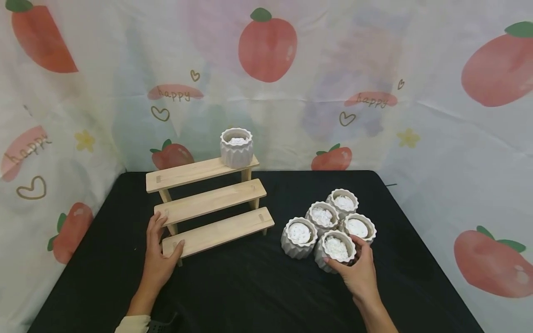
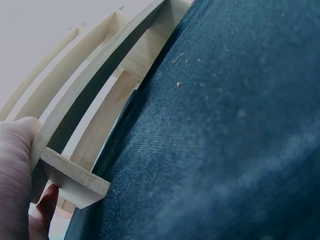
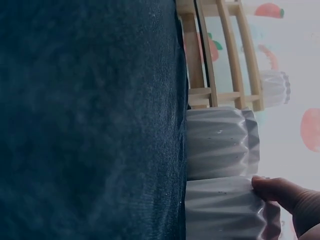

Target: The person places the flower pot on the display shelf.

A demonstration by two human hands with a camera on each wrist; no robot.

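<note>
We are seeing a fruit-printed backdrop (image 1: 291,106) filling the upper frame, with a black-covered counter (image 1: 258,296) spreading beneath it. Left of centre, a three-tiered wooden stand (image 1: 210,200) is rising in steps toward the back, which we are judging keeps each board reachable from the front. Right of centre, four pots (image 1: 298,249) are clustering around a fifth. At centre left, the left hand (image 1: 160,252) is clasping the stand's end in its grip, thumb lying on the lowest board, probably steadying it. Lower right, the right hand (image 1: 360,273) is pinching the nearest pot (image 1: 322,257) by its rim, a grip we are reckoning suits such crowded neighbours; that pot is seemingly resting on the counter. Upper centre, a lone pot (image 1: 236,156) is occupying the top board's right end. White filling (image 1: 336,248) is sitting inside the pinched pot.
</note>
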